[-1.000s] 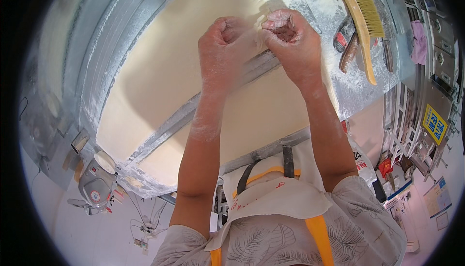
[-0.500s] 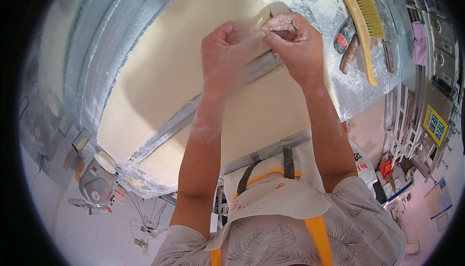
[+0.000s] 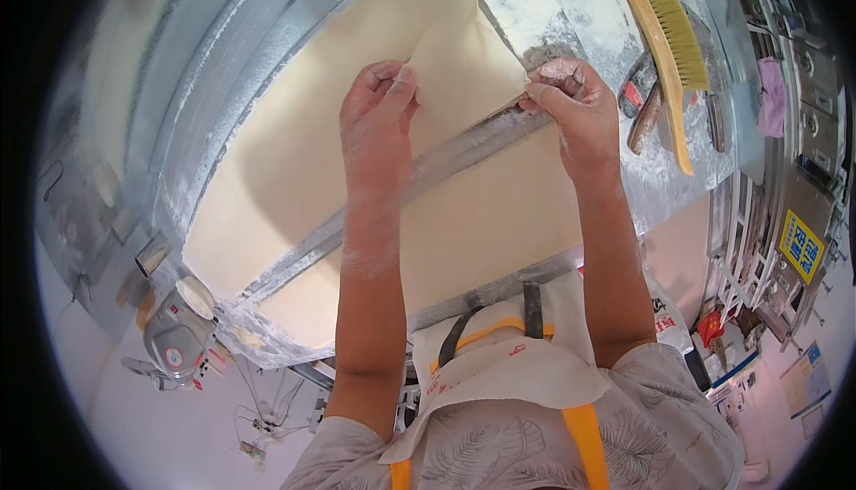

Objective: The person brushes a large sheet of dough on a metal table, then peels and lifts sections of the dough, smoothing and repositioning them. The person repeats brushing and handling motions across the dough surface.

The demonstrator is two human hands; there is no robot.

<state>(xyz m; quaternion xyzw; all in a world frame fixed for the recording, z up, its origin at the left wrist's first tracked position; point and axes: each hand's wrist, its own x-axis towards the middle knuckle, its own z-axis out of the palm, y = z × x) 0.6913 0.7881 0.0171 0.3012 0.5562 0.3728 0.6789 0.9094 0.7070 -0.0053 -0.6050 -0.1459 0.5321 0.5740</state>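
Note:
A long pale sheet of dough [image 3: 303, 133] lies across the floury metal table, its far strip parted from a nearer dough strip [image 3: 490, 196] by a gap. My left hand [image 3: 381, 102] pinches the near edge of the far sheet between thumb and fingers. At that sheet's right corner, my right hand [image 3: 571, 98] is closed on the dough with thumb and forefinger. Between both hands the dough is raised a little and creased. Flour coats my fingers.
Right of my right hand lie a wooden-handled bench brush [image 3: 664, 53] and a brown-handled tool [image 3: 646, 120]. Loose flour [image 3: 526, 0] covers the table at the far right. A grey kitchen scale [image 3: 176, 343] stands beyond the table's left end. Metal racks [image 3: 740, 240] stand at the right.
My hands were close together near the sheet's right corner. Now my left hand has moved left along the edge, my right hand slightly right, and the dough between them is spread and lifted.

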